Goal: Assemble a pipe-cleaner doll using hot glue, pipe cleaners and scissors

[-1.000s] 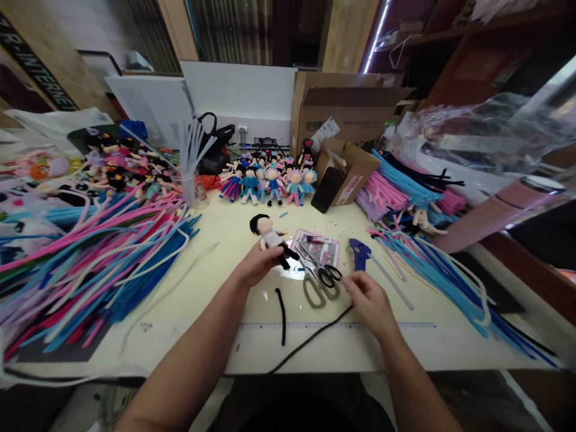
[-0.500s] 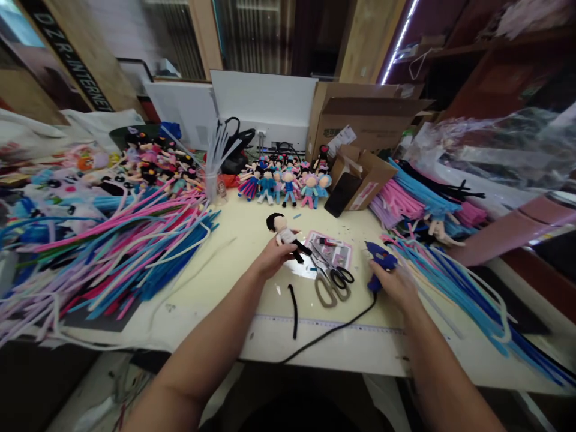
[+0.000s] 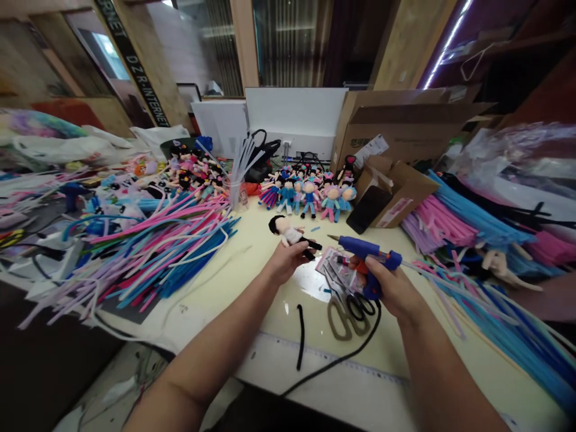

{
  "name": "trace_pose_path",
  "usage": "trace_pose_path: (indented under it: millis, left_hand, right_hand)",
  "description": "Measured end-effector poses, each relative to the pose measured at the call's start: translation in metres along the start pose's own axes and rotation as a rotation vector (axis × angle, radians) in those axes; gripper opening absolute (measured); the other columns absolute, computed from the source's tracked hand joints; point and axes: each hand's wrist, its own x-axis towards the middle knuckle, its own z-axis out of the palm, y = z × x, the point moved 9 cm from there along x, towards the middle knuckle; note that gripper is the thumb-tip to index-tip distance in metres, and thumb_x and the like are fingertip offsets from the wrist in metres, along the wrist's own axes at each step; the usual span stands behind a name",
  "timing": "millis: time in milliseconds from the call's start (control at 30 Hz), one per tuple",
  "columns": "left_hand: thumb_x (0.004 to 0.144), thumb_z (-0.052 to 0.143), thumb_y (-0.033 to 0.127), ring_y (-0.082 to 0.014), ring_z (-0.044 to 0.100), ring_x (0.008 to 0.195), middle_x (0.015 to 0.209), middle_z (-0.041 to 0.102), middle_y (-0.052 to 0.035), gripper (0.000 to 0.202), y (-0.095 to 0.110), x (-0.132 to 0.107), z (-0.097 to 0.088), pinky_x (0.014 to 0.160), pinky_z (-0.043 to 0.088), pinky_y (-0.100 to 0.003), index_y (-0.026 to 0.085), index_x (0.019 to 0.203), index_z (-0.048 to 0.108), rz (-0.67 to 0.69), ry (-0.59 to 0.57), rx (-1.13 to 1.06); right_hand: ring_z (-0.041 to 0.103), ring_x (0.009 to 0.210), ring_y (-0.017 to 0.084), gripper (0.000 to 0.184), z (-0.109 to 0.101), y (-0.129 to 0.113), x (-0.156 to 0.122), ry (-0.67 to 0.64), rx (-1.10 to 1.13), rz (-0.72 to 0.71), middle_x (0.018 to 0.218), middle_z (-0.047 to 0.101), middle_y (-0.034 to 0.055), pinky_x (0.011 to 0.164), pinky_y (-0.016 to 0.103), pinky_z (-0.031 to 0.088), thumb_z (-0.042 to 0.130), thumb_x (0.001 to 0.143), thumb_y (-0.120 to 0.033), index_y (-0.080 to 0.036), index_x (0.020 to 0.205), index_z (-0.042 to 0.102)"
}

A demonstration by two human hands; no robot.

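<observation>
My left hand [image 3: 284,263] is closed around a small doll [image 3: 290,233] with black hair, a pale face and black legs, held just above the cream table [image 3: 234,270]. My right hand [image 3: 387,287] grips a blue glue gun [image 3: 364,249] with its nozzle pointing left toward the doll, a short gap between them. The gun's black cord [image 3: 342,354] runs down off the table's front edge. Scissors [image 3: 348,306] lie under the gun, and a short black pipe cleaner [image 3: 300,327] lies in front of my left hand.
Heaps of coloured pipe cleaners [image 3: 157,252] fill the left side, and more [image 3: 472,264] the right. A row of finished dolls [image 3: 310,195] stands at the back beside a small cardboard box [image 3: 396,186] and a large one [image 3: 405,123]. A phone [image 3: 366,210] leans on the small box.
My right hand reached the blue glue gun, picked it up off the table and swung its nozzle toward the doll. My left hand kept holding the doll. The view shifted left.
</observation>
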Motion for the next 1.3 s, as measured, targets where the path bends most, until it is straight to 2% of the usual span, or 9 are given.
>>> trace_pose_path:
  millis: [100, 233, 300, 433, 533, 700, 933, 1167, 1300]
  left_hand:
    - [0.056, 0.080, 0.022, -0.0131, 0.062, 0.064, 0.082, 0.067, -0.0021, 0.057, -0.013, 0.002, -0.012, 0.060, 0.047, -0.025, 0.019, 0.104, 0.048, -0.015, 0.077, 0.004]
    - [0.057, 0.079, 0.021, -0.0134, 0.061, 0.064, 0.079, 0.067, -0.0007, 0.063, -0.020, 0.003, -0.015, 0.058, 0.045, -0.024, 0.020, 0.112, 0.047, -0.031, 0.043, 0.067]
    - [0.058, 0.078, 0.021, -0.0145, 0.062, 0.069, 0.081, 0.066, -0.0013, 0.057, -0.018, 0.004, -0.014, 0.059, 0.044, -0.023, 0.019, 0.108, 0.050, -0.027, 0.016, 0.084]
    - [0.061, 0.076, 0.021, -0.0150, 0.061, 0.074, 0.082, 0.065, -0.0033, 0.032, -0.011, 0.005, -0.014, 0.063, 0.044, -0.024, 0.015, 0.088, 0.060, -0.008, -0.032, 0.113]
    - [0.063, 0.075, 0.022, -0.0150, 0.060, 0.073, 0.082, 0.065, -0.0045, 0.025, -0.008, 0.004, -0.010, 0.064, 0.044, -0.025, 0.013, 0.083, 0.063, -0.004, -0.087, 0.142]
    - [0.062, 0.077, 0.021, -0.0145, 0.059, 0.072, 0.084, 0.065, -0.0051, 0.027, -0.007, 0.001, -0.006, 0.067, 0.045, -0.026, 0.014, 0.083, 0.063, -0.031, -0.126, 0.160]
    - [0.064, 0.076, 0.024, -0.0162, 0.064, 0.069, 0.086, 0.066, -0.0045, 0.038, -0.010, 0.001, -0.005, 0.069, 0.047, -0.030, 0.017, 0.093, 0.052, -0.070, -0.178, 0.115]
    - [0.062, 0.075, 0.016, -0.0116, 0.061, 0.064, 0.082, 0.066, -0.0021, 0.042, -0.010, 0.000, -0.001, 0.066, 0.046, -0.025, 0.018, 0.095, 0.048, -0.092, -0.223, 0.103]
    - [0.062, 0.074, 0.013, -0.0124, 0.061, 0.069, 0.080, 0.067, -0.0025, 0.039, -0.008, 0.001, -0.001, 0.066, 0.044, -0.024, 0.018, 0.092, 0.050, -0.065, -0.228, 0.082]
  right_hand:
    - [0.047, 0.051, 0.010, 0.043, -0.003, 0.021, 0.001, 0.002, -0.031, 0.059, 0.069, 0.062, 0.0048, 0.043, 0.022, 0.037, 0.065, 0.071, -0.056, -0.014, 0.081, 0.067]
    - [0.049, 0.051, 0.012, 0.043, -0.012, 0.032, 0.000, 0.005, -0.100, 0.076, 0.071, 0.064, 0.0052, 0.044, 0.023, 0.038, 0.064, 0.071, -0.058, -0.016, 0.079, 0.068]
    - [0.049, 0.050, 0.012, 0.042, -0.013, 0.031, -0.001, -0.010, -0.145, 0.072, 0.068, 0.064, 0.0049, 0.042, 0.023, 0.037, 0.062, 0.073, -0.058, -0.017, 0.079, 0.069]
    - [0.048, 0.046, 0.012, 0.045, -0.012, 0.027, -0.004, -0.038, -0.223, 0.069, 0.061, 0.062, 0.0041, 0.039, 0.023, 0.035, 0.058, 0.074, -0.061, -0.018, 0.078, 0.070]
    - [0.050, 0.047, 0.012, 0.047, -0.010, 0.026, -0.005, -0.038, -0.236, 0.066, 0.062, 0.063, 0.0049, 0.040, 0.023, 0.038, 0.060, 0.072, -0.062, -0.017, 0.075, 0.070]
    - [0.051, 0.047, 0.012, 0.048, -0.012, 0.028, -0.005, -0.036, -0.229, 0.086, 0.064, 0.065, 0.0062, 0.039, 0.023, 0.038, 0.060, 0.071, -0.063, -0.016, 0.075, 0.070]
    - [0.051, 0.046, 0.013, 0.045, -0.012, 0.030, -0.003, -0.041, -0.199, 0.072, 0.065, 0.065, 0.0071, 0.039, 0.024, 0.039, 0.061, 0.071, -0.061, -0.017, 0.073, 0.068]
    - [0.051, 0.047, 0.011, 0.047, -0.009, 0.033, -0.005, -0.066, -0.184, 0.113, 0.068, 0.066, 0.0063, 0.041, 0.022, 0.040, 0.061, 0.072, -0.062, -0.016, 0.075, 0.067]
    - [0.049, 0.047, 0.011, 0.046, -0.006, 0.033, -0.004, -0.092, -0.210, 0.107, 0.063, 0.063, 0.0041, 0.041, 0.022, 0.037, 0.060, 0.072, -0.062, -0.017, 0.073, 0.065]
